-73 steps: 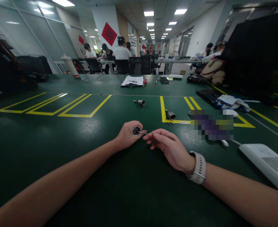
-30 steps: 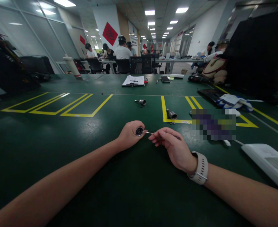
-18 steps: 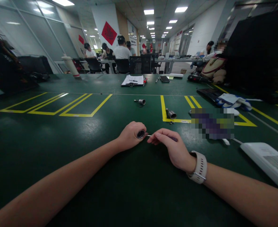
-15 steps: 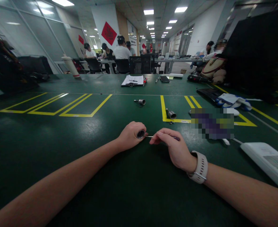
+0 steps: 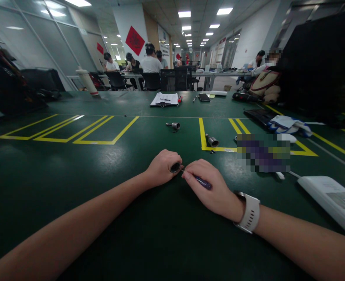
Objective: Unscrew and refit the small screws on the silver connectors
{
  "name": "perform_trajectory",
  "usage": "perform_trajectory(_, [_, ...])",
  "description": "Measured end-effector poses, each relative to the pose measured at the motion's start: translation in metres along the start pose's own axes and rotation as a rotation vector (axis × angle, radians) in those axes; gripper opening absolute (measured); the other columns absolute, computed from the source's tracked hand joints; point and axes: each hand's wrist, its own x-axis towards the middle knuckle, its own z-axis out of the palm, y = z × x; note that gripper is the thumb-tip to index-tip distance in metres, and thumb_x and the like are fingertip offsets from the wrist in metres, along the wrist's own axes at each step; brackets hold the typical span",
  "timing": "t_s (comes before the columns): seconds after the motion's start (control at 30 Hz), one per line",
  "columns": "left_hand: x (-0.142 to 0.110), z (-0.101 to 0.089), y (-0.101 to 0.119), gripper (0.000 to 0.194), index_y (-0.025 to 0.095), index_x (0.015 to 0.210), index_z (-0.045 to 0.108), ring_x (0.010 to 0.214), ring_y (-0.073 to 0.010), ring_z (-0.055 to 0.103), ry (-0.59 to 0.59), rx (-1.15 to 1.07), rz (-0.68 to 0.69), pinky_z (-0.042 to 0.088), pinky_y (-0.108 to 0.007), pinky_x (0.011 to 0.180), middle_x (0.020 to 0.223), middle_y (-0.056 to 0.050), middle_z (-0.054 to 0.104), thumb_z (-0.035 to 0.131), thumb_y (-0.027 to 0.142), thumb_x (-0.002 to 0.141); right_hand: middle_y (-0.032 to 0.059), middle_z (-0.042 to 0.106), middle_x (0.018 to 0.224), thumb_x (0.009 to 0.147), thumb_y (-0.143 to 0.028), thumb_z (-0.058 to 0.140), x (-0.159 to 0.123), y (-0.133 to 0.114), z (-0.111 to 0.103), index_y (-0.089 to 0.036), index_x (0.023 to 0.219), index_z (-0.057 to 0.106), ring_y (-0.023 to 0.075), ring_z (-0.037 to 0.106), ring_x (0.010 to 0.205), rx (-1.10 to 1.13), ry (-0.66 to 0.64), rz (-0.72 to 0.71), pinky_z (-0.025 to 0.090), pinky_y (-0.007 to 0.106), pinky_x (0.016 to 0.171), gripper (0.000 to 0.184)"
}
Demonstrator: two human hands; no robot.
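Observation:
My left hand [image 5: 161,168] is wrapped round a hollow metal cylinder [image 5: 175,168], its dark open end turned toward me. In my right hand [image 5: 209,185] is a screwdriver with a dark purple handle [image 5: 203,182], gripped by fingers and thumb. Its thin shaft points left to the cylinder's side; whether the tip touches a screw is hidden by the fingers. Beyond the hands lies a similar metal cup-shaped part with a thin stem [image 5: 176,126]. Another metal cylinder [image 5: 212,140] rests to the right, with several tiny dark pieces [image 5: 213,152] in front of it.
The green table [image 5: 149,234] carries yellow tape outlines [image 5: 93,143]. A clipboard with paper [image 5: 165,99], a red-handled tool [image 5: 179,100] and a phone [image 5: 204,98] lie farther back. At right are a white device [image 5: 330,195] and gloves [image 5: 289,125]. A bottle [image 5: 88,82] stands back left.
My right hand has turned and moved slightly left, closer to the cylinder; more of the purple handle shows and less of the shaft. My left hand has barely moved.

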Motion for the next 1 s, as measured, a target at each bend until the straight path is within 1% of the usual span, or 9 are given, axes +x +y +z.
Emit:
perform_trajectory(0.07, [0.0,0.0,0.0,0.01,0.016,0.07,0.053,0.063,-0.0146,0.053,-0.005,0.006,0.009,0.036,-0.029,0.064,0.064,0.0,0.056,0.05,0.02,0.078,0.0038,0.063,0.077,0.088,-0.022,0.047,0.001,0.0,0.0,-0.021,0.074,0.061,0.0183,0.056,0.073,-0.011,0.007,-0.004,0.041,0.034,0.068,0.02])
perform_trajectory(0.13, [0.0,0.0,0.0,0.01,0.016,0.07,0.054,0.064,-0.0148,0.053,-0.011,0.009,0.011,0.036,-0.029,0.065,0.064,0.0,0.057,0.051,0.021,0.078,0.003,0.063,0.074,0.088,-0.023,0.047,0.002,0.001,-0.002,-0.021,0.071,0.061,0.018,0.056,0.071,0.028,0.034,0.029,0.041,0.034,0.066,0.022])
perform_trajectory(0.3, [0.0,0.0,0.0,0.012,0.017,0.069,0.053,0.061,-0.0135,0.052,-0.007,-0.004,-0.042,0.037,-0.028,0.064,0.064,0.001,0.056,0.053,0.023,0.08,0.0016,0.061,0.068,0.086,-0.023,0.047,0.003,0.001,-0.007,-0.02,0.065,0.061,0.0176,0.057,0.068,0.149,0.075,0.108,0.042,0.033,0.065,0.025])
perform_trajectory(0.43, [0.0,0.0,0.0,0.011,0.016,0.07,0.053,0.062,-0.0136,0.053,-0.015,-0.005,-0.04,0.038,-0.029,0.065,0.065,0.001,0.056,0.053,0.023,0.079,0.0023,0.062,0.071,0.087,-0.023,0.047,0.002,0.001,-0.008,-0.021,0.069,0.062,0.0176,0.057,0.07,0.173,0.102,0.077,0.043,0.033,0.068,0.024])
perform_trajectory(0.57, [0.0,-0.001,0.0,0.008,0.016,0.072,0.053,0.065,-0.0144,0.054,-0.039,0.008,-0.002,0.038,-0.029,0.066,0.066,0.0,0.057,0.053,0.02,0.078,0.003,0.064,0.077,0.088,-0.025,0.047,0.001,0.004,-0.004,-0.021,0.075,0.063,0.0183,0.058,0.075,0.134,0.071,0.055,0.043,0.034,0.07,0.02])
perform_trajectory(0.7, [0.0,-0.001,0.001,0.011,0.016,0.071,0.052,0.065,-0.0148,0.054,-0.047,0.013,0.021,0.037,-0.029,0.065,0.066,0.0,0.057,0.05,0.022,0.08,0.0024,0.064,0.076,0.088,-0.026,0.047,0.002,0.005,-0.004,-0.021,0.073,0.063,0.0182,0.057,0.074,0.115,0.023,0.084,0.043,0.034,0.069,0.022])
perform_trajectory(0.87, [0.0,-0.001,0.001,0.013,0.016,0.07,0.052,0.062,-0.0138,0.052,-0.024,-0.004,0.005,0.037,-0.028,0.064,0.065,0.0,0.055,0.051,0.023,0.081,0.0017,0.061,0.067,0.086,-0.024,0.046,0.003,0.003,-0.009,-0.02,0.066,0.062,0.0177,0.057,0.069,0.18,0.031,0.115,0.043,0.034,0.067,0.026])
perform_trajectory(1.0, [0.0,0.0,0.0,0.014,0.016,0.069,0.051,0.06,-0.0129,0.051,-0.017,-0.018,-0.021,0.037,-0.027,0.063,0.064,0.001,0.054,0.053,0.024,0.081,0.0018,0.061,0.067,0.086,-0.023,0.045,0.002,0.003,-0.011,-0.02,0.066,0.061,0.0165,0.057,0.067,0.194,0.06,0.109,0.044,0.032,0.066,0.026])
